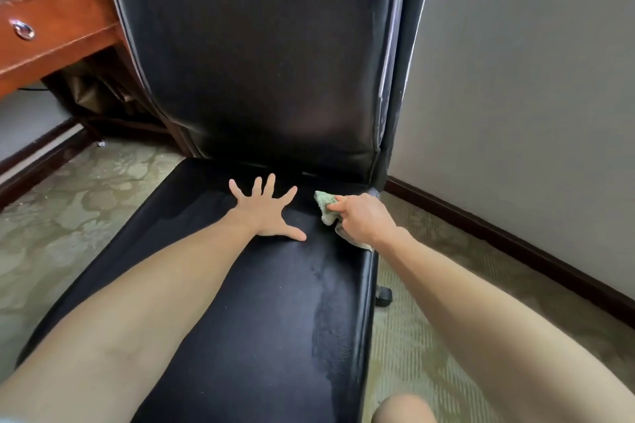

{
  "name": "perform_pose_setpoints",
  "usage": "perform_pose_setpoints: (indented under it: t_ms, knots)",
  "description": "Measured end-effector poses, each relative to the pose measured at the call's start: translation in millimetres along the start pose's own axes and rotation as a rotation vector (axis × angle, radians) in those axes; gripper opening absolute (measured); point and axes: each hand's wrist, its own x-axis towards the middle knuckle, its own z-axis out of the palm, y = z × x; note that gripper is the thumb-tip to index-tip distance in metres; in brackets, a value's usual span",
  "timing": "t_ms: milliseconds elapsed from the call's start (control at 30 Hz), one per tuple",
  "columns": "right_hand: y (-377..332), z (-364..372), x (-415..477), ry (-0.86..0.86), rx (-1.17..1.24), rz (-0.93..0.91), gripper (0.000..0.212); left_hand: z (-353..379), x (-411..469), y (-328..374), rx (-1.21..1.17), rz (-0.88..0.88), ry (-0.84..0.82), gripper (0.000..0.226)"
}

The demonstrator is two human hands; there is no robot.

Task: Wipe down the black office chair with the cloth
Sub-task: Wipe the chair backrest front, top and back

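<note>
The black office chair fills the middle of the view, its seat (pixel 261 312) stretching toward me and its tall backrest (pixel 254 55) rising behind. My left hand (pixel 266 208) lies flat on the rear of the seat with fingers spread wide. My right hand (pixel 364 220) grips a bunched pale green cloth (pixel 325 204) and holds it against the seat's rear right corner, close to the backrest. A duller, streaky strip (pixel 326 306) runs along the seat's right side.
A reddish wooden desk (pixel 58 31) with a metal drawer pull stands at the upper left. A grey wall (pixel 536 79) with dark skirting runs close along the right. Patterned greenish carpet (pixel 79 213) surrounds the chair. A chair caster (pixel 384 297) shows under the seat's right edge.
</note>
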Motion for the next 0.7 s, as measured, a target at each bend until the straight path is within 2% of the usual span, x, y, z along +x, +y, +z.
perform_pose_setpoints:
  t_ms: [100,267,433,700]
  knots:
    - [-3,-27,-13,0.028,0.019,0.007,0.046,-19,-21,9,-0.006,0.007,0.087,0.107]
    - [-29,-93,-45,0.064,0.083,0.066,0.051,-77,-67,17,-0.128,0.029,0.130,0.097]
    - [-53,-166,-82,0.052,0.129,0.131,0.054,-148,-122,23,-0.110,0.045,0.383,0.073]
    - [-88,-305,-119,0.122,0.191,0.159,0.051,-266,-203,21,-0.158,0.078,0.337,0.074]
